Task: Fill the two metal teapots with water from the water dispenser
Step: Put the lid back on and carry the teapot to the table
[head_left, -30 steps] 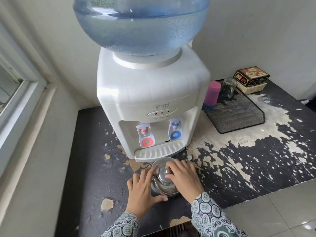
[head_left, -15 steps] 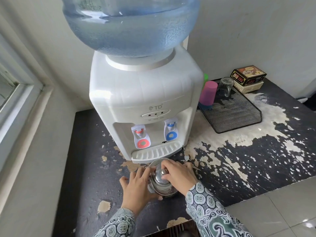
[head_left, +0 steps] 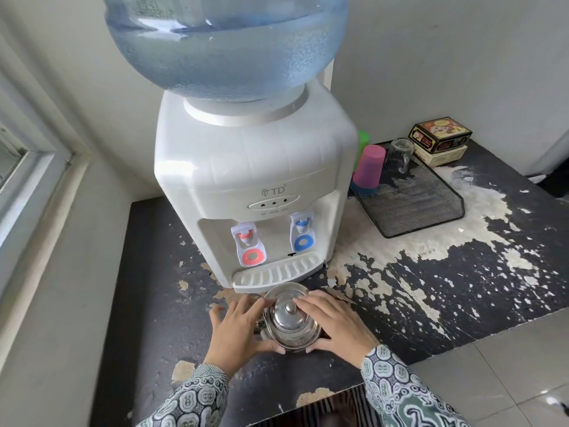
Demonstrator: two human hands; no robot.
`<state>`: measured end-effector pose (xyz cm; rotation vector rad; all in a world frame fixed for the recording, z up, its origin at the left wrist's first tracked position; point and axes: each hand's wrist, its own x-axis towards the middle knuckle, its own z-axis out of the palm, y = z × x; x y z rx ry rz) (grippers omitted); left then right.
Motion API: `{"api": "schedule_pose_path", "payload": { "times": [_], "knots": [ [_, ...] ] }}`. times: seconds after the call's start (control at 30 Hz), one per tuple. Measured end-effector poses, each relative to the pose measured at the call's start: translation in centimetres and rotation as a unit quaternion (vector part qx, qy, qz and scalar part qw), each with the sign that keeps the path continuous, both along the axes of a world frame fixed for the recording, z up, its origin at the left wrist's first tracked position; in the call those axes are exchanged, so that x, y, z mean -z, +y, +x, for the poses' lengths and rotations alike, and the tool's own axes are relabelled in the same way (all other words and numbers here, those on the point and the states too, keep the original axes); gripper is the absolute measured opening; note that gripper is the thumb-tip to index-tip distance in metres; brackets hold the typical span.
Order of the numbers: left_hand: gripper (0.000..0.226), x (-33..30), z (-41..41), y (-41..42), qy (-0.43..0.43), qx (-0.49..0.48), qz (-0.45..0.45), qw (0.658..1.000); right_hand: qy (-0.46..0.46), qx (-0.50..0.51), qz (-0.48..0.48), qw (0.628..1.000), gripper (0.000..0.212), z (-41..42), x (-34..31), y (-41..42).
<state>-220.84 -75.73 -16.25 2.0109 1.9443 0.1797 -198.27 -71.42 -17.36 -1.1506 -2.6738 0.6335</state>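
So a shiny round metal teapot with a domed, knobbed lid (head_left: 289, 320) is sat at the lower centre of the frame, on the black worktop with its peeling, flaking surface (head_left: 462, 288), just in front of the drip tray of the white tabletop water dispenser (head_left: 255, 167). It is not under either tap yet. Only one teapot can be seen; the second is nowhere in frame.

The pot is cupped from both sides. The left hand (head_left: 238, 328) is wrapped round its left flank, fingers curved and lightly spread, thumb tucked under the near edge. The right hand (head_left: 334, 325) is laid against the right side with fingers held together over the shoulder of the pot, close to the lid. A proper clamp or just steadying can't be told for sure, but contact is made on both sides.

The step in hand looks like positioning or opening up, since the lid is on and no water is running. Next, the lid presumably has to be lifted off by its knob and set aside, then the pot slid or raised under a tap, probably the blue-buttoned tap (head_left: 303, 234) rather than the red-buttoned one (head_left: 249, 248), if cold is wanted. Clearance under the taps looks tight for it, so some tilting may be needed.
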Motion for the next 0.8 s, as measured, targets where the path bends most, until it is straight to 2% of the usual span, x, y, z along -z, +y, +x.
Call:
{"api": "schedule_pose_path", "payload": {
  "times": [0.13, 0.27, 0.47, 0.53, 0.6, 0.7, 0.8],
  "knots": [
    [0.093, -0.1, -0.3, -0.1, -0.019, 0.001, 0.005, 1.0, 0.066, 0.001, -0.013, 0.998, 0.072, -0.1, -0.8, 0.3],
    [0.085, -0.1, -0.2, 0.1, -0.06, -0.029, 0.0, 0.998, 0.13, 0.054, -0.058, 0.988, 0.057, -0.7, -1.8, 0.9],
    [0.095, -0.7, 0.5, 0.3, -0.115, -0.091, -0.019, 0.989, 0.199, 0.137, -0.097, 0.966, 0.067, -2.2, -2.6, 1.7],
    [0.072, -0.9, 0.7, 0.2, -0.144, -0.111, -0.036, 0.983, 0.218, 0.151, -0.103, 0.959, 0.06, -2.4, -2.6, 1.8],
    [0.043, -1.3, 0.8, 0.0, -0.178, -0.128, -0.048, 0.975, 0.236, 0.165, -0.118, 0.95, 0.04, -2.4, -2.6, 1.9],
    [0.04, -1.8, 1.0, -0.1, -0.21, -0.106, -0.011, 0.972, 0.254, 0.171, -0.176, 0.936, 0.021, -2.2, -2.8, 2.0],
    [0.032, -2.8, 1.9, 0.2, -0.279, -0.056, 0.06, 0.957, 0.268, 0.175, -0.219, 0.922, 0.017, -1.8, -3.1, 2.1]
  ]
}}
